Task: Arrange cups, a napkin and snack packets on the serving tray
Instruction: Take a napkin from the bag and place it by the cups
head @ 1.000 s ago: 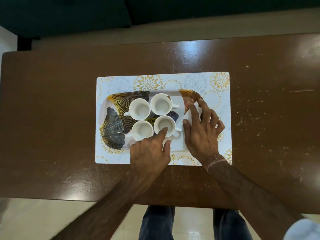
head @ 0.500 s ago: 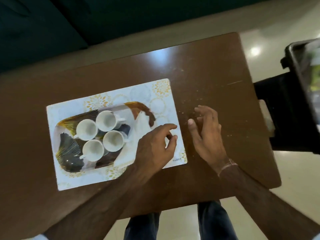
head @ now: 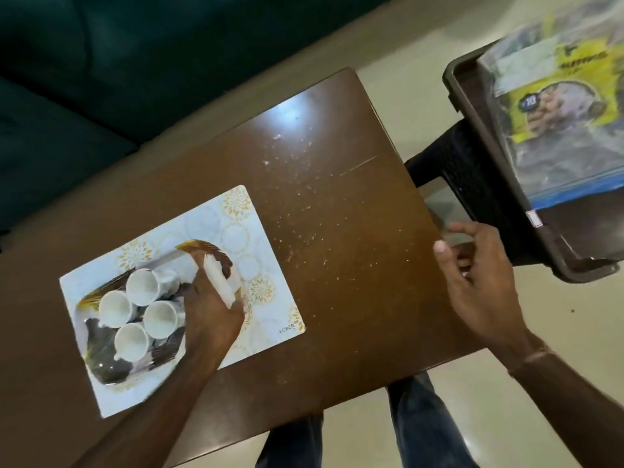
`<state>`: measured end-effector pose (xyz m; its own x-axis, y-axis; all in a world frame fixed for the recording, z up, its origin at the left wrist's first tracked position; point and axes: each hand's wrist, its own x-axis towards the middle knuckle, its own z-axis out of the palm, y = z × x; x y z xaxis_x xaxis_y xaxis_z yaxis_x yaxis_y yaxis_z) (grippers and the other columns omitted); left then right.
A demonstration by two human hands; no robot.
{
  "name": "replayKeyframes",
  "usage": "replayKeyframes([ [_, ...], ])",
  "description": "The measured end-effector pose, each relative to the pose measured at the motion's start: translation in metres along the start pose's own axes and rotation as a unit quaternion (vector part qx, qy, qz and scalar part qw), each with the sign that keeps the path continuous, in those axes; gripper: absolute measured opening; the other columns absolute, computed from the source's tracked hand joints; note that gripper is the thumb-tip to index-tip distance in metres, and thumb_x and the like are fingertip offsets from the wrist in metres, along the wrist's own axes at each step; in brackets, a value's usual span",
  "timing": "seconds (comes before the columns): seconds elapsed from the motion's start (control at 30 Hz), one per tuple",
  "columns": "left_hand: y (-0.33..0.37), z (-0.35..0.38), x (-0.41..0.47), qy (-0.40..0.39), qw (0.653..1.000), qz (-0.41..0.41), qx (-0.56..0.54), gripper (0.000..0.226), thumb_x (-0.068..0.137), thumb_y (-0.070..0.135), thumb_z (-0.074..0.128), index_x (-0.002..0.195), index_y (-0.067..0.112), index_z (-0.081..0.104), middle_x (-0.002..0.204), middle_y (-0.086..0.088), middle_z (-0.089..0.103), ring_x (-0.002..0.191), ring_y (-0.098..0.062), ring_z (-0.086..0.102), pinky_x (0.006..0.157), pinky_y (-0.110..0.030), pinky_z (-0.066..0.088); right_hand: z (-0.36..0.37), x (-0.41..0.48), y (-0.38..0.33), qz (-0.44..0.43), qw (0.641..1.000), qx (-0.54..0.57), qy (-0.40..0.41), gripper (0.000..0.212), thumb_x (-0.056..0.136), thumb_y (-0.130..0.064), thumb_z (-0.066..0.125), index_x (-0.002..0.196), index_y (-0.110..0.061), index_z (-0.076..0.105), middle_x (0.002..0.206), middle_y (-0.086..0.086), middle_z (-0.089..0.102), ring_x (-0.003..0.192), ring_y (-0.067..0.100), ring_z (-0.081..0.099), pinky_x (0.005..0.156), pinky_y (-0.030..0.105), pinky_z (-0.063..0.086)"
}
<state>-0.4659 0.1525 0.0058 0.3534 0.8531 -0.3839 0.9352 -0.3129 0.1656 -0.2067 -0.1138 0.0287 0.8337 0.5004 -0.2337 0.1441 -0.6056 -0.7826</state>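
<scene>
Several white cups stand close together on the leaf-patterned serving tray, which rests on a white floral placemat. My left hand is at the tray's right end, closed on a folded white napkin held on edge just over the tray. My right hand hovers past the table's right edge with fingers spread and nothing in it, a short way from the dark crate. Snack packets with yellow print lie in that crate.
The brown wooden table is dusted with crumbs to the right of the placemat. The crate sits on a black stool beside the table's right edge. A dark green sofa runs behind the table.
My view has swung right, bringing the crate and packets into sight. My right hand moved off the tray to beyond the table's edge. My left hand closed on the napkin at the tray's right end.
</scene>
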Motion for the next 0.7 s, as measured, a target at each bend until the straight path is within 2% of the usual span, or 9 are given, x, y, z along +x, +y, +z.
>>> replayKeyframes([
  [0.1,0.000,0.008,-0.016,-0.004,1.000,-0.025,0.001,0.070,0.085,0.013,0.070,0.146,0.009,0.036,0.139,-0.021,0.055,0.126,-0.041,0.051,0.108,-0.048,0.040,0.005,-0.010,0.000,0.000,1.000,0.006,-0.028,0.034,0.096,-0.040,0.054,0.127,-0.028,0.045,0.126,0.001,0.049,0.097,-0.001,0.055,0.070,0.011,0.041],
  [0.27,0.006,0.012,-0.040,0.004,1.000,0.018,0.002,0.065,0.088,0.003,0.064,0.147,-0.002,0.038,0.150,-0.023,0.044,0.136,-0.042,0.043,0.114,-0.051,0.034,-0.004,-0.013,0.005,0.010,1.000,0.011,-0.007,0.035,0.095,-0.041,0.054,0.126,-0.027,0.046,0.124,0.004,0.053,0.096,-0.003,0.055,0.068,0.013,0.042],
  [0.33,0.010,0.008,-0.040,0.017,0.999,0.033,0.004,0.073,0.085,0.011,0.069,0.148,-0.004,0.035,0.152,-0.025,0.040,0.140,-0.042,0.038,0.114,-0.054,0.032,-0.015,-0.009,0.008,0.005,1.000,0.010,0.020,0.036,0.095,-0.040,0.055,0.126,-0.024,0.047,0.118,0.002,0.054,0.093,-0.005,0.055,0.064,0.010,0.044],
  [0.4,0.027,0.007,-0.038,0.044,0.996,0.082,0.009,0.080,0.081,0.027,0.066,0.149,-0.003,0.034,0.155,-0.024,0.036,0.143,-0.041,0.033,0.114,-0.055,0.029,-0.035,0.002,0.012,-0.009,0.997,0.006,0.071,0.034,0.096,-0.035,0.056,0.125,-0.020,0.050,0.113,0.002,0.053,0.089,-0.001,0.056,0.069,0.007,0.046],
  [0.5,0.089,0.012,-0.031,0.051,0.985,0.163,-0.035,0.072,0.079,0.039,0.059,0.144,0.011,0.042,0.155,-0.013,0.039,0.141,-0.036,0.035,0.108,-0.058,0.030,-0.072,0.025,0.024,-0.004,0.986,0.007,0.165,0.024,0.096,-0.023,0.062,0.119,-0.018,0.055,0.110,0.005,0.056,0.086,0.008,0.057,0.078,0.010,0.044],
  [0.53,0.118,0.017,-0.027,0.038,0.979,0.193,-0.056,0.067,0.080,0.040,0.059,0.141,0.017,0.044,0.152,-0.009,0.042,0.138,-0.033,0.037,0.107,-0.059,0.032,-0.086,0.035,0.031,0.003,0.980,0.006,0.200,0.022,0.095,-0.020,0.064,0.115,-0.019,0.056,0.110,0.005,0.057,0.086,0.005,0.058,0.079,0.011,0.044],
  [0.6,0.179,0.029,-0.021,0.004,0.963,0.260,-0.075,0.058,0.084,0.041,0.062,0.138,0.024,0.047,0.148,-0.002,0.046,0.135,-0.027,0.040,0.104,-0.055,0.035,-0.114,0.054,0.045,0.028,0.963,0.003,0.268,0.021,0.091,-0.013,0.064,0.109,-0.021,0.055,0.112,0.004,0.057,0.087,-0.007,0.056,0.078,0.003,0.039],
  [0.67,0.243,0.040,-0.024,-0.014,0.944,0.318,-0.092,0.053,0.086,0.041,0.064,0.135,0.029,0.048,0.143,0.003,0.049,0.132,-0.021,0.040,0.103,-0.048,0.035,-0.140,0.074,0.065,0.109,0.941,0.021,0.319,0.022,0.088,-0.010,0.062,0.106,-0.020,0.055,0.116,0.007,0.060,0.094,-0.002,0.058,0.083,0.005,0.040],
  [0.7,0.275,0.047,-0.028,-0.015,0.932,0.345,-0.107,0.049,0.086,0.043,0.063,0.131,0.030,0.050,0.140,0.005,0.051,0.130,-0.019,0.041,0.102,-0.044,0.035,-0.152,0.086,0.078,0.176,0.927,0.046,0.329,0.023,0.087,-0.009,0.060,0.108,-0.018,0.056,0.117,0.008,0.061,0.100,0.010,0.060,0.089,0.014,0.045],
])
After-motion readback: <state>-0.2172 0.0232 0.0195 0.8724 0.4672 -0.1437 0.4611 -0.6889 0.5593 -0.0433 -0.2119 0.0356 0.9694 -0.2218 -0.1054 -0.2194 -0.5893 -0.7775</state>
